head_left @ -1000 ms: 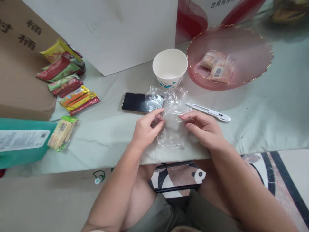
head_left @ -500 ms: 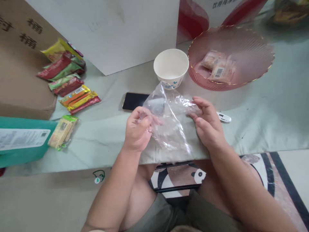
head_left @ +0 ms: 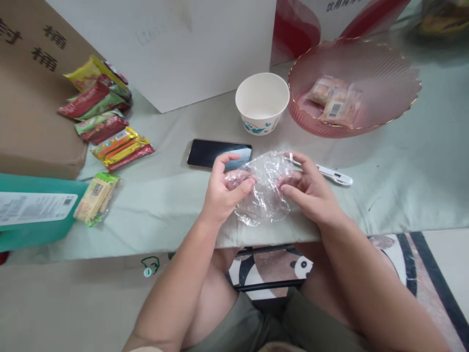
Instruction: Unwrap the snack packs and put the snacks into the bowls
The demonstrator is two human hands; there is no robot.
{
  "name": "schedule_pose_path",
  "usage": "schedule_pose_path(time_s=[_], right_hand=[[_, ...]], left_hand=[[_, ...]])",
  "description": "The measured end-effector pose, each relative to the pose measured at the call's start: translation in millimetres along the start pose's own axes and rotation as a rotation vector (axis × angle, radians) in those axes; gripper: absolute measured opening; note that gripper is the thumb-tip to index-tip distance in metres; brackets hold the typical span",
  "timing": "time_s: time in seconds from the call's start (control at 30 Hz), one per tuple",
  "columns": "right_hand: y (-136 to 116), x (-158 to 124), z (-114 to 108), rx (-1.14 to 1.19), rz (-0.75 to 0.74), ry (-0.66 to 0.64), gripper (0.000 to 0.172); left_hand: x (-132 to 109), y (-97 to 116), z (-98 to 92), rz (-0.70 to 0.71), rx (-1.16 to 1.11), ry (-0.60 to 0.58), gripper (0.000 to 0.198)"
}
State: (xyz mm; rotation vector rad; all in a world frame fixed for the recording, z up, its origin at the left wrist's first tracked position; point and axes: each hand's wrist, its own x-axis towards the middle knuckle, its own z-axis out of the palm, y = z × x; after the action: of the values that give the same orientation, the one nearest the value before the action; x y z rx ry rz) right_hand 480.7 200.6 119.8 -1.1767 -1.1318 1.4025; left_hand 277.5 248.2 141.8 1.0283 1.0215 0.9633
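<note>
A crumpled clear plastic bag (head_left: 264, 190) is held between both hands just above the near edge of the table. My left hand (head_left: 223, 193) pinches its left side with thumb and fingers. My right hand (head_left: 311, 193) grips its right side, fingers curled into the film. A black phone (head_left: 216, 152) lies face up just beyond my left hand. Part of a white utility knife (head_left: 335, 175) shows past my right hand's fingers.
A white paper bowl (head_left: 262, 102) stands behind the phone. A pink ridged dish (head_left: 381, 73) at the back right holds two wrapped snacks (head_left: 333, 100). Several coloured snack packets (head_left: 106, 122) lie at the left by a cardboard box (head_left: 32, 98); a green package (head_left: 32, 210) is nearer.
The bag was spread out and lifted half a second ago; now both hands have bunched it into a smaller wad, lower and closer to the table.
</note>
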Motion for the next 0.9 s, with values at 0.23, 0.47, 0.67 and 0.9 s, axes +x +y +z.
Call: schedule_pose_path(time_s=[0.23, 0.47, 0.67, 0.9], right_hand=[[4, 2, 0, -0.015, -0.054, 0.065, 0.081], [-6, 1, 3, -0.342, -0.038, 0.031, 0.016], [-8, 1, 3, -0.346, -0.081, 0.071, 0.015], [-10, -1, 6, -0.200, 0.021, 0.007, 0.014]], left_hand=[[1, 1, -1.0, -0.175, 0.057, -0.177, 0.034], [1, -4, -3.3, -0.136, 0.090, -0.092, 0.026], [2, 1, -13.1, -0.248, 0.076, -0.215, 0.040], [3, 6, -10.1, -0.248, 0.114, -0.164, 0.031]])
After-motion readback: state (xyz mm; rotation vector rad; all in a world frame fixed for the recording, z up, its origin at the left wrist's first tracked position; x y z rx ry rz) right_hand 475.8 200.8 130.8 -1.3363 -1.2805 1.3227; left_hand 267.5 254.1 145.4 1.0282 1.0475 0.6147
